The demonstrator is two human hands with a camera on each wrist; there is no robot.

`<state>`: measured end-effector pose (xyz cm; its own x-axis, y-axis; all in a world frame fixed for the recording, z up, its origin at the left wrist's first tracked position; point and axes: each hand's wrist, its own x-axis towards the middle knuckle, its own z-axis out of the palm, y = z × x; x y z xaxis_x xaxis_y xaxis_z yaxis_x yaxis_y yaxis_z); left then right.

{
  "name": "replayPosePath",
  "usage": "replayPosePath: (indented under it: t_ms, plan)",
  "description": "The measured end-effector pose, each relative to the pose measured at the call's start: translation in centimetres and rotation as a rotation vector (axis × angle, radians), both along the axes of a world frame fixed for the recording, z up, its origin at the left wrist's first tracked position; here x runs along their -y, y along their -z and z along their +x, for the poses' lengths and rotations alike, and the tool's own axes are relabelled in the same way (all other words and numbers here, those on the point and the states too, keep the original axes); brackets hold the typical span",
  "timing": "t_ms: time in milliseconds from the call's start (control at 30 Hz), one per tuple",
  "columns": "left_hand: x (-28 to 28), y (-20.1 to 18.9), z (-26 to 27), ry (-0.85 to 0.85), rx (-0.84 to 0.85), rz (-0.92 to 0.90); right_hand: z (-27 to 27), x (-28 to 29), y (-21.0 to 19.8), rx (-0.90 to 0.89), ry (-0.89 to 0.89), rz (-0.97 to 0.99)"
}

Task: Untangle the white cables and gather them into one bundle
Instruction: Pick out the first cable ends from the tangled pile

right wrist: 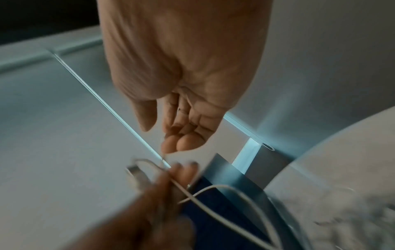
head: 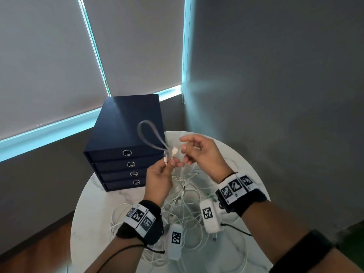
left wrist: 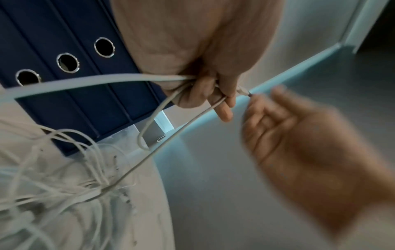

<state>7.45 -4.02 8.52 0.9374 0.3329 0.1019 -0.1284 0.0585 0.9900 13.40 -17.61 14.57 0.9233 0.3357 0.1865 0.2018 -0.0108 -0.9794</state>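
Head view, item one: my left hand [head: 157, 180], raised above the round marble table [head: 94, 194], thumb and fingers pinching several white cable ends [head: 169, 154] together, plugs pointing up, one loop [head: 149, 134] arching over the navy drawer box [head: 122, 138].
Item two: my right hand [head: 204, 154], just right of that pinch, fingers loosely curled and relaxed, holding nothing that I can see; whether a fingertip touches a strand, I cannot tell.
Item three: the tangle of white cables [head: 185, 203], lying on the table below both hands, strands running up into my left grip.

Handling note, my judgement: keep the left pinch firm near the plugs so the collected ends stay aligned; let the right take one strand only, follow it down from the pinch, and ease it out through the heap slowly. Jerking would likely tighten knots.
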Motion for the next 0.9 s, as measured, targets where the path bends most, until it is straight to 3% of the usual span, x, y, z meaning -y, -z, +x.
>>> replayPosePath:
  t_ms: [200,300,367,433,600,767,900]
  plan:
    - [-0.7,-4.1,0.2,0.01,0.111,-0.19,-1.6,-0.3,9.6,-0.142,-0.052,-0.321]
    - [-0.9,-5.7,0.4,0.046,0.159,-0.265,-1.8,-0.6,11.2,-0.171,-0.102,-0.462]
    - [-1.5,-5.8,0.5,0.032,0.165,-0.29,-1.4,-0.4,10.3,-0.185,-0.077,-0.474]
    - [-2.2,-5.0,0.8,-0.016,0.131,-0.303,-0.5,-0.1,8.2,-0.197,-0.035,-0.341]
    - [-3.4,-0.9,0.8,-0.158,-0.076,-0.324,3.0,0.5,1.2,0.052,0.158,-0.115]
    - [-1.7,-0.5,0.5,-0.048,-0.062,-0.287,2.3,-0.7,-2.4,0.039,0.098,0.027]
    - [-0.6,0.1,0.5,0.155,-0.056,-0.201,1.8,-1.8,-3.1,-0.058,0.012,0.051]
